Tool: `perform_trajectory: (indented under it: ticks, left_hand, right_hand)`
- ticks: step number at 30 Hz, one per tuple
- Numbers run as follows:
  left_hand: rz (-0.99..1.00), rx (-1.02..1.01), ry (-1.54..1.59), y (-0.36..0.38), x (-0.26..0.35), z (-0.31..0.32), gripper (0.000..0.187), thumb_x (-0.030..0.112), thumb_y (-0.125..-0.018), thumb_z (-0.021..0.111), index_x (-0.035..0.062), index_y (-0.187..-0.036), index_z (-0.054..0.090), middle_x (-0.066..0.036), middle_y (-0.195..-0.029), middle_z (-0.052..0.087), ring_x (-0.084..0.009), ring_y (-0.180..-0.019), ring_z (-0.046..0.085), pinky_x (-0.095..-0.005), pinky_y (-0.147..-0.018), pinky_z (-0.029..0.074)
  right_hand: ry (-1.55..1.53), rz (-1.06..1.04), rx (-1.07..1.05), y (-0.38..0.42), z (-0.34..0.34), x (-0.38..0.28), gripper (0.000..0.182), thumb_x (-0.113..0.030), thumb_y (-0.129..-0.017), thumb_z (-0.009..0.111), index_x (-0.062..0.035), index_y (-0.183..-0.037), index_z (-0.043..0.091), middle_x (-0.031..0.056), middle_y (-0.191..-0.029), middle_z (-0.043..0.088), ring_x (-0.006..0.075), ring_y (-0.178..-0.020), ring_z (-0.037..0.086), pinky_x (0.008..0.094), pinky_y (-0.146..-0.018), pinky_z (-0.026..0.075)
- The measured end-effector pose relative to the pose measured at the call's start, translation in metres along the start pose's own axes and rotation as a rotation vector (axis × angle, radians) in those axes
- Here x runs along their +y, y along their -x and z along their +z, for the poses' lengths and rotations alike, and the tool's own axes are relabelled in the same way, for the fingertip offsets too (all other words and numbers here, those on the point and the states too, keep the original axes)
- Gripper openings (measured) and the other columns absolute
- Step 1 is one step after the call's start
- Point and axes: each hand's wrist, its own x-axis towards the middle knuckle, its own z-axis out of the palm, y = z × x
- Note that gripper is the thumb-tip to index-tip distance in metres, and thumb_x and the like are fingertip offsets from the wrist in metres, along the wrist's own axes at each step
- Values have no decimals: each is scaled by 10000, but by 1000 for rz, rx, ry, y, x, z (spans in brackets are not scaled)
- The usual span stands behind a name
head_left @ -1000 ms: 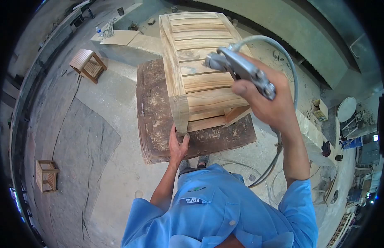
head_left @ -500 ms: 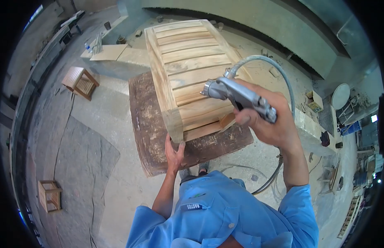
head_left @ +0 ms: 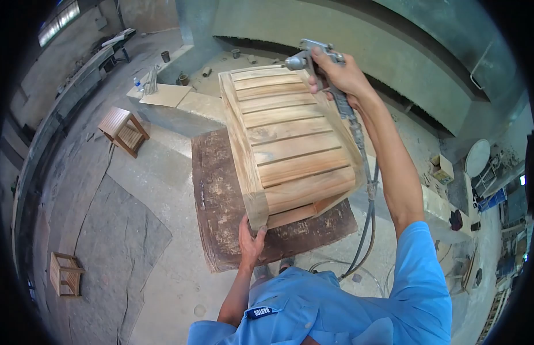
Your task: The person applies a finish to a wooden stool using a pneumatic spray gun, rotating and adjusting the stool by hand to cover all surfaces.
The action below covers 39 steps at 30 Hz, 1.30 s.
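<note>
A slatted wooden piece (head_left: 296,135) stands tilted over a stained brown board (head_left: 218,201). My left hand (head_left: 251,244) grips the near left corner of its frame, thumb and fingers on either side of the wood. At the far end, my right hand (head_left: 342,75) is wrapped round a metal spray gun (head_left: 324,66). The gun's nozzle points left, just above the far edge of the slats. A hose (head_left: 367,190) hangs from the gun's handle and runs down to the floor on the right.
Two small slatted stools, one upper left (head_left: 123,131) and one lower left (head_left: 67,275), stand on the floor. Behind the wooden piece is a low ledge with a flat sheet (head_left: 165,95). A cardboard box (head_left: 442,169) and a round white disc (head_left: 477,158) are at right.
My right hand has carried the spray gun away from me to the far end of the slats, and the arm is stretched out. My left hand still holds the corner. The view has shifted.
</note>
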Motion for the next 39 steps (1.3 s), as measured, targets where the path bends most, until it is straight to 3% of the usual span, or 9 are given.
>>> perform_trajectory:
  ticks: [4, 8, 13, 18, 22, 26, 33, 39]
  left_hand:
    - [-43, -9, -29, -1, 1, -3, 662, 239, -874, 727, -59, -1398, 453, -271, -1328, 544, -398, -1244, 536, -447, -1058, 417]
    - [-67, 6, -32, 0, 2, 0, 650, 227, -863, 732, -47, -1390, 467, -261, -1329, 550, -399, -1244, 536, -444, -1059, 417]
    - [-40, 37, -19, -1, -5, 4, 618, 180, -840, 737, -45, -1358, 487, -258, -1304, 558, -404, -1219, 545, -441, -1040, 430]
    - [61, 55, -20, -8, 2, 3, 579, 136, -824, 740, -44, -1320, 503, -243, -1251, 570, -399, -1184, 558, -435, -1013, 446]
    - [25, 57, -3, -8, 5, 2, 564, 131, -824, 742, -34, -1312, 509, -227, -1244, 569, -386, -1176, 564, -428, -1010, 447]
    - [-21, 55, 3, -8, 7, 4, 555, 132, -830, 741, -24, -1312, 513, -215, -1239, 572, -372, -1175, 568, -419, -1009, 447]
    - [-14, 32, 2, -7, 8, 2, 547, 127, -820, 740, -20, -1301, 524, -206, -1209, 585, -365, -1147, 578, -425, -995, 451]
    - [-42, -16, 32, -10, 6, 3, 536, 161, -817, 741, -9, -1283, 538, -199, -1189, 596, -363, -1113, 586, -430, -980, 451]
  right_hand:
    - [-17, 12, -45, -38, 40, -5, 492, -559, -923, 658, -69, -973, 671, 21, -651, 629, 89, -537, 611, 243, -414, 408]
    - [18, 54, -1, -49, 39, 4, 474, -535, -934, 656, -67, -998, 692, 23, -637, 622, 87, -527, 606, 240, -405, 405]
    - [152, 57, 150, -44, -25, 30, 417, -472, -961, 645, -63, -986, 727, 30, -627, 617, 94, -487, 594, 238, -375, 396]
    - [304, 79, 301, -52, -56, 39, 480, -526, -920, 671, -46, -922, 705, 34, -615, 601, 118, -486, 603, 271, -387, 407]
    - [296, 58, 248, -79, -34, 39, 424, -461, -940, 658, -42, -936, 721, 34, -612, 602, 111, -483, 593, 274, -391, 398]
    - [195, 4, 48, -87, 7, 19, 398, -430, -960, 644, -42, -945, 727, 19, -606, 602, 96, -488, 588, 243, -397, 403]
    - [132, -73, -92, -93, 34, 0, 399, -446, -951, 659, -53, -945, 729, 32, -614, 602, 112, -518, 607, 256, -417, 438]
    - [433, 24, 211, -68, -42, 44, 446, -484, -917, 670, -46, -886, 752, 21, -575, 601, 119, -463, 574, 283, -433, 455]
